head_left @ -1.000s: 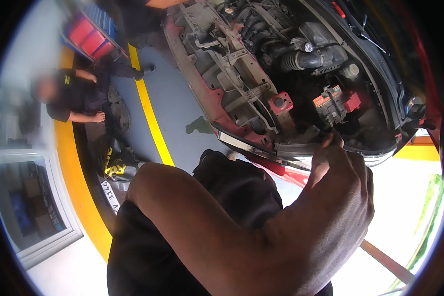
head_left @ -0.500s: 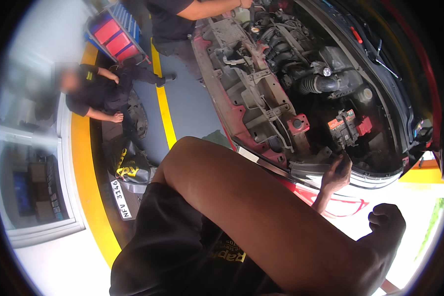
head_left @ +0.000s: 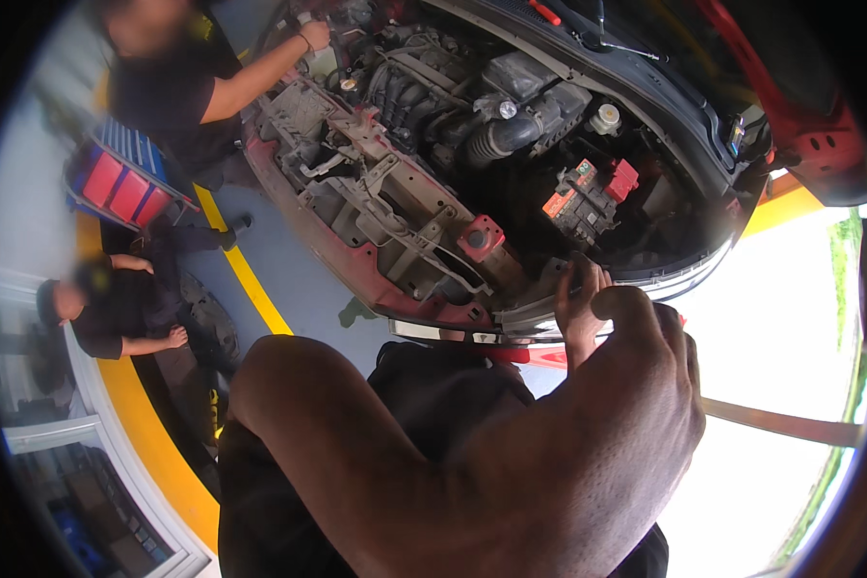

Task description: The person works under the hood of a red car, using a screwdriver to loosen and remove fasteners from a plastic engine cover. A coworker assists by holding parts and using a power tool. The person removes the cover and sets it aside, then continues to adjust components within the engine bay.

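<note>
Large and close, my left hand (head_left: pixel 641 371) is raised at the end of a forearm that crosses my body from the left. Its fingers are curled, and the palm side is hidden. Behind it, my right hand (head_left: pixel 578 308) is at the headlight corner of a red car's open engine bay (head_left: pixel 424 125). Its fingers are bent around something dark that I cannot make out. Just beyond the right hand is a black and orange box-shaped part (head_left: pixel 580 204), with a red cover (head_left: pixel 622 180) beside it. The car's front crossmember (head_left: pixel 385 207) is exposed.
Another person (head_left: pixel 178 91) reaches into the far left of the engine bay. A second person (head_left: pixel 116 303) is low by the wall on the left. Behind them stands a red and blue tool cart (head_left: pixel 130 183). A red-handled tool (head_left: pixel 545 12) lies near the windscreen.
The view has swung so that the car sits further left. My left hand has come up and in front of my right forearm. The right hand stays by the headlight corner.
</note>
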Demonstrator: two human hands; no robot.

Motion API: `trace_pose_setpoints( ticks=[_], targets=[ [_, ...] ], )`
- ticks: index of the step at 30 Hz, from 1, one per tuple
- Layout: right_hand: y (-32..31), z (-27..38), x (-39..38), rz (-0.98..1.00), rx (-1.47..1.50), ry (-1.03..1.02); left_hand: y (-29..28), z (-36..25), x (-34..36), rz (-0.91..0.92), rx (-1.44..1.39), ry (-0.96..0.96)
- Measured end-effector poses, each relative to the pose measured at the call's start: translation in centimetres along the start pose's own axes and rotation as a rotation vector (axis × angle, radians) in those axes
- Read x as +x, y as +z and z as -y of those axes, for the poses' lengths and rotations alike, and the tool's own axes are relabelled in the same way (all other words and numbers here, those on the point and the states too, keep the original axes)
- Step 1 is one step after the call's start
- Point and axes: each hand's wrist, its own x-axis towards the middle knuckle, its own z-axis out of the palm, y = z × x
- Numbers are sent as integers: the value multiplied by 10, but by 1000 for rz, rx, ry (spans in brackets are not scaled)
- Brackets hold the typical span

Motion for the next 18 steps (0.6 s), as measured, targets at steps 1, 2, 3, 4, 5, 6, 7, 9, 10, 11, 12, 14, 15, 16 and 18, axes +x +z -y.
trace_pose_setpoints(
  ticks=[1,2,3,4,5,6,7,9,10,11,12,14,15,16,18],
  targets=[
    [-2,-1,1,42,-51,-6,-1,0,5,44,13,54],
    [-1,1,1,-12,3,19,-2,0,9,93,29,109],
    [-2,0,1,-22,-5,-7,0,-1,13,137,19,171],
    [-1,1,2,-24,-7,-30,3,-2,17,183,6,232],
    [-2,0,2,-19,10,-33,14,-6,21,218,-31,297],
    [-1,0,2,-49,-14,-60,34,-6,21,42,-80,327],
    [-1,-1,2,-63,-27,-69,53,-5,20,-134,-122,357],
    [1,-2,1,-48,-41,-78,78,-10,17,-428,-118,321],
    [2,-3,2,-50,-46,-81,84,-15,17,-463,-119,292],
    [3,-3,1,-69,-16,-88,86,-21,16,-491,-114,268],
    [3,-4,1,-58,-42,-93,88,-24,15,-509,-117,237],
    [3,-4,1,-42,-39,-86,90,-28,13,-505,-154,187],
    [3,-4,1,-50,-33,-95,92,-28,11,-501,-173,169],
    [3,-3,0,-36,-36,-87,95,-27,10,-487,-205,153],
    [3,-3,1,-40,-67,-72,110,-23,4,-435,-307,113]
  ],
)
